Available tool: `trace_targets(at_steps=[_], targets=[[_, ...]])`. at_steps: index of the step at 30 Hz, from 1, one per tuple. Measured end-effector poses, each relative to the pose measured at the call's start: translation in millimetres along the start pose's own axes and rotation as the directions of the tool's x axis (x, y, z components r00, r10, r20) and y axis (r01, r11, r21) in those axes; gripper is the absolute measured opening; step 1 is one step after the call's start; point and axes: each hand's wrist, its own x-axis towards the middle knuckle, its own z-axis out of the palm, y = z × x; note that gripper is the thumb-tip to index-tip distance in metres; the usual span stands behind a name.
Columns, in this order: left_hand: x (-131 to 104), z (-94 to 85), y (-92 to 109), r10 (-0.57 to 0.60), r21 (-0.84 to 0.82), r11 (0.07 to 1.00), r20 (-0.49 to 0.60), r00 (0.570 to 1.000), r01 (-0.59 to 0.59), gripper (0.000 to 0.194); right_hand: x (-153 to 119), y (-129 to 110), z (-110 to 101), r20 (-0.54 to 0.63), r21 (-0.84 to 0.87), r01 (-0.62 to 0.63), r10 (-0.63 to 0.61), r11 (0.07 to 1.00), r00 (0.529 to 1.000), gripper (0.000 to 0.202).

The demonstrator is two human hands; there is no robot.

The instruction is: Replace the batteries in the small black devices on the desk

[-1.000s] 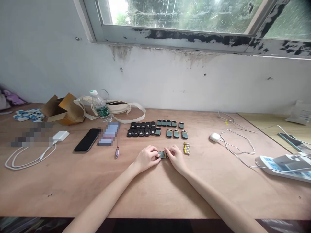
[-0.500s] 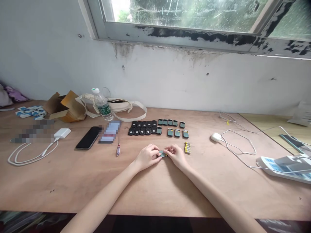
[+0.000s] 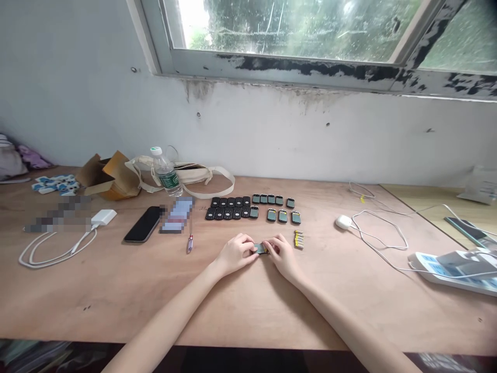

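Forearms (image 3: 176,311) slant inward over worktop's (image 3: 248,316) front edge. L hand (image 3: 236,253) pinches small gadget (image 3: 260,248) at L end; R hand (image 3: 282,256) fingers bent at R end, grip unclear. Gadget btwn hands, mid-worktop, near batteries (image 3: 298,240).

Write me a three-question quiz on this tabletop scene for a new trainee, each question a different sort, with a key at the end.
1. Name the thing that the left hand and right hand are both holding.

2. True or false: the screwdriver lies closer to the left hand than to the right hand.

3. Which of these lies nearest the right hand?
a) the cardboard box
b) the yellow-and-silver batteries
c) the water bottle

Key:
1. A small device with a grey-green panel.
2. True.
3. b
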Motion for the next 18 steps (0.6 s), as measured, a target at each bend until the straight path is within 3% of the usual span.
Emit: trace_targets(at_steps=[3, 8, 13, 18], targets=[[0.2, -0.2, 2.3, -0.033, -0.015, 0.999, -0.004, 0.999, 0.033, 0.011, -0.6, -0.9, -1.0, -0.018, 0.097, -0.061, 0.063, 0.993, 0.998, 0.034], [-1.1, -0.5, 9.4, -0.173, -0.195, 0.966, 0.009, 0.985, 0.171, 0.045, -9.4, -4.2, -1.6, 0.037, 0.075, -0.093, 0.091, 0.993, 0.995, 0.036], [-1.7, -0.7, 11.5, -0.255, -0.398, 0.881, 0.052, 0.966, 0.254, 0.028, -18.5, -4.5, -6.3, 0.184, 0.053, -0.007, -0.003, 0.999, 0.983, 0.084], [-1.2, -2.4, 11.0, -0.329, -0.418, 0.856, 0.016, 0.944, 0.306, 0.031, -5.5, 3.9, -6.4, 0.223, 0.067, 0.028, -0.043, 0.997, 0.974, 0.082]])
